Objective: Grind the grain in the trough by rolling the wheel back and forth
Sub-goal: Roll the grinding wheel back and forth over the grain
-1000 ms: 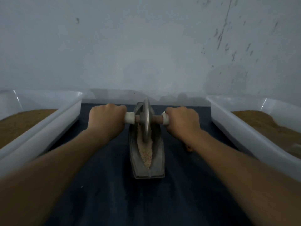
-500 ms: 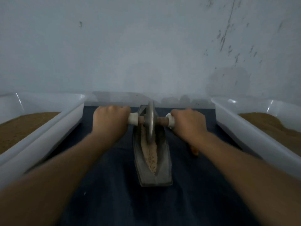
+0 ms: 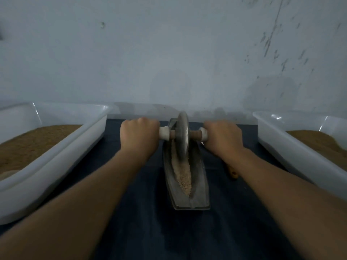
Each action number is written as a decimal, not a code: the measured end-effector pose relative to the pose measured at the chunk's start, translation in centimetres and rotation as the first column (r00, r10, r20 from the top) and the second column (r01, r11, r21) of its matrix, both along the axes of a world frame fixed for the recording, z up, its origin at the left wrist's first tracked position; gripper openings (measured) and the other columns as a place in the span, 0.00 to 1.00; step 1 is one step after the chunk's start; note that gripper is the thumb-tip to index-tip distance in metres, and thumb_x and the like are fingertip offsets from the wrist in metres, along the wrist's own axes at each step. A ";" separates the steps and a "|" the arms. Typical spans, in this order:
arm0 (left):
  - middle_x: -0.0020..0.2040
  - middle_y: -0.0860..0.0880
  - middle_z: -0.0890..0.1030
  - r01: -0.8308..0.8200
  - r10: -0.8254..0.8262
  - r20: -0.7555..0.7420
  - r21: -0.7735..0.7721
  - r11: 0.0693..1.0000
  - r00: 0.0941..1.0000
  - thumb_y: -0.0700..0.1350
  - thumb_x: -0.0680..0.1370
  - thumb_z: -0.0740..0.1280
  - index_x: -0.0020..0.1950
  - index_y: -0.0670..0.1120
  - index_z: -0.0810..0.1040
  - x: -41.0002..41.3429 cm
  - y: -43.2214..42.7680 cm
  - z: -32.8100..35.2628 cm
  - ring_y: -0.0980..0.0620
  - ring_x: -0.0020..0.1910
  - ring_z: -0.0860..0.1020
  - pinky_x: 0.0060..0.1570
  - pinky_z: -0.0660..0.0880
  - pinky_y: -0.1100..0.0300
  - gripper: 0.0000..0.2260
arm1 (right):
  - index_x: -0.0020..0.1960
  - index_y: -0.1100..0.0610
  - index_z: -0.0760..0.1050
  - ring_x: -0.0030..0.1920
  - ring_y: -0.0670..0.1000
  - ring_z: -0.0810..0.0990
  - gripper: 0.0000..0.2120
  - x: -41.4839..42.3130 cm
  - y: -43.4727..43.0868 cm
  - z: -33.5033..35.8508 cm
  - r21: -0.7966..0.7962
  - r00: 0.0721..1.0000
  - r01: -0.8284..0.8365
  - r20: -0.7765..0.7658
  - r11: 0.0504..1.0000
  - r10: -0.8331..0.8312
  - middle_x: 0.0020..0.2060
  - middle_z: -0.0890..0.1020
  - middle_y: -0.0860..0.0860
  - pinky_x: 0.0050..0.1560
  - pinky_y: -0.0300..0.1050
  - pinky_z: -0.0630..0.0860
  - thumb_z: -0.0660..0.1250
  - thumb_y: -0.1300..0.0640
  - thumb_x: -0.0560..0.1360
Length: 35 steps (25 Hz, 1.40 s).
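Dark cloth (image 3: 146, 226) surface; scuffed wall (image 3: 169, 53) at 12 o'clock, tubs (image 3: 56, 158) at 9 and 3. Left hand (image 3: 139, 136) and right hand (image 3: 223, 136) curl round the axle (image 3: 195, 135); wheel (image 3: 182, 136) upright at trough's (image 3: 200, 181) far end.

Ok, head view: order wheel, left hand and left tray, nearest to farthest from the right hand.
1. wheel, just left of the right hand.
2. left hand, beyond the wheel.
3. left tray, far left.
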State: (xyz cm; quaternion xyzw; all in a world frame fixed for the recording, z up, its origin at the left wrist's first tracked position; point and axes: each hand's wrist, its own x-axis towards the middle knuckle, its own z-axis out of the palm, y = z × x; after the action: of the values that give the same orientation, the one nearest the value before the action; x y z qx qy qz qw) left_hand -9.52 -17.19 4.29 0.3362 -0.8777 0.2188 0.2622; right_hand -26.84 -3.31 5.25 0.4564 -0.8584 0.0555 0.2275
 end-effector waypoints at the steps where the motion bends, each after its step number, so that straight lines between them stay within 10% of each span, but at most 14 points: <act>1: 0.45 0.49 0.81 0.017 -0.023 0.068 0.081 0.997 0.997 0.48 0.77 0.67 0.48 0.53 0.77 -0.2 -0.4 0.6 0.45 0.44 0.81 0.38 0.69 0.55 0.02 | 0.50 0.48 0.76 0.46 0.54 0.81 0.05 -0.4 0.2 0.1 0.035 0.999 -0.024 0.038 0.999 0.022 0.45 0.82 0.49 0.39 0.45 0.72 0.69 0.48 0.77; 3: 0.46 0.51 0.80 0.050 -0.110 0.212 0.268 0.962 0.971 0.52 0.73 0.68 0.47 0.56 0.77 1.4 -1.1 1.1 0.47 0.43 0.79 0.39 0.71 0.55 0.04 | 0.46 0.46 0.74 0.37 0.51 0.78 0.05 -0.6 2.1 -0.1 0.043 0.990 -0.115 -0.077 0.992 0.119 0.36 0.78 0.45 0.32 0.44 0.72 0.70 0.47 0.73; 7: 0.31 0.57 0.75 0.140 -0.237 0.265 0.337 0.931 0.935 0.60 0.60 0.64 0.35 0.59 0.72 4.8 -1.2 0.3 0.58 0.30 0.74 0.28 0.67 0.61 0.08 | 0.33 0.46 0.63 0.25 0.40 0.48 0.15 0.9 6.2 -1.1 -0.149 0.888 -0.242 -0.432 0.959 0.157 0.26 0.51 0.41 0.28 0.34 0.44 0.70 0.47 0.57; 11: 0.41 0.51 0.79 0.062 -0.061 0.114 -0.006 0.998 0.992 0.51 0.74 0.66 0.46 0.55 0.78 0.4 -0.8 0.5 0.46 0.39 0.80 0.33 0.68 0.56 0.03 | 0.44 0.46 0.77 0.31 0.48 0.72 0.03 0.6 2.0 -0.8 -0.027 0.998 -0.031 -0.060 0.999 0.029 0.33 0.74 0.44 0.32 0.41 0.66 0.71 0.49 0.73; 14: 0.47 0.47 0.79 -0.009 -0.019 0.160 0.174 0.985 0.987 0.48 0.77 0.66 0.53 0.52 0.79 -1.3 -1.6 1.2 0.44 0.45 0.80 0.39 0.72 0.53 0.06 | 0.45 0.50 0.77 0.38 0.52 0.76 0.06 -0.6 -0.7 1.6 0.146 1.000 -0.025 -0.006 0.989 0.026 0.38 0.77 0.49 0.38 0.45 0.72 0.71 0.49 0.74; 17: 0.37 0.56 0.75 0.096 -0.182 0.268 0.303 0.948 0.946 0.55 0.68 0.68 0.44 0.57 0.78 2.0 -1.7 0.7 0.52 0.33 0.75 0.32 0.70 0.58 0.06 | 0.36 0.47 0.73 0.30 0.46 0.74 0.08 -0.3 2.4 1.6 0.215 0.982 -0.185 -0.008 0.959 0.191 0.28 0.76 0.46 0.28 0.41 0.67 0.71 0.47 0.67; 21: 0.24 0.57 0.60 0.234 -0.202 0.182 -0.177 0.956 0.962 0.55 0.58 0.68 0.28 0.56 0.69 3.0 -0.4 0.1 0.58 0.20 0.54 0.25 0.51 0.70 0.09 | 0.42 0.37 0.72 0.29 0.43 0.75 0.11 0.2 4.8 -0.2 0.177 0.981 -0.166 0.132 0.970 0.144 0.29 0.78 0.43 0.26 0.39 0.63 0.68 0.43 0.61; 26: 0.43 0.48 0.79 -0.029 0.025 0.033 0.118 0.993 0.999 0.46 0.77 0.65 0.49 0.50 0.78 -0.9 -1.1 -0.4 0.44 0.42 0.80 0.37 0.68 0.55 0.03 | 0.55 0.51 0.79 0.50 0.59 0.82 0.06 0.2 -1.1 0.6 0.047 0.992 0.015 -0.127 0.999 -0.009 0.50 0.83 0.54 0.44 0.48 0.76 0.68 0.55 0.78; 31: 0.29 0.58 0.68 0.259 -0.267 0.195 0.069 0.963 0.944 0.57 0.64 0.65 0.35 0.61 0.69 4.0 -0.7 0.0 0.54 0.27 0.71 0.26 0.64 0.62 0.05 | 0.40 0.42 0.71 0.29 0.43 0.75 0.10 0.5 5.1 1.0 0.197 0.976 -0.218 0.024 0.956 0.218 0.33 0.78 0.42 0.24 0.41 0.67 0.69 0.44 0.61; 33: 0.24 0.59 0.60 0.330 -0.299 0.219 -0.118 0.937 0.929 0.58 0.60 0.61 0.30 0.60 0.61 4.5 -0.3 1.0 0.58 0.20 0.62 0.23 0.56 0.69 0.09 | 0.42 0.38 0.68 0.24 0.44 0.73 0.16 1.0 7.3 0.3 0.140 0.955 -0.295 0.062 0.945 0.289 0.45 0.72 0.22 0.20 0.38 0.60 0.65 0.40 0.55; 35: 0.29 0.57 0.66 0.236 -0.203 0.221 -0.130 0.963 0.954 0.54 0.67 0.65 0.34 0.58 0.67 3.1 -0.3 0.5 0.53 0.24 0.69 0.25 0.59 0.64 0.07 | 0.41 0.40 0.68 0.24 0.42 0.70 0.10 0.8 5.9 -0.6 0.064 0.975 -0.219 -0.008 0.974 0.220 0.39 0.78 0.35 0.23 0.38 0.60 0.67 0.43 0.63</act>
State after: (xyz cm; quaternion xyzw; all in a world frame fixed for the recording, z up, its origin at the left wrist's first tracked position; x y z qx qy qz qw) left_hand -6.43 -17.49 4.82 0.1904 -0.9124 0.2894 0.2179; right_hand -26.01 2.63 4.63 0.5558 -0.8022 0.0501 0.2122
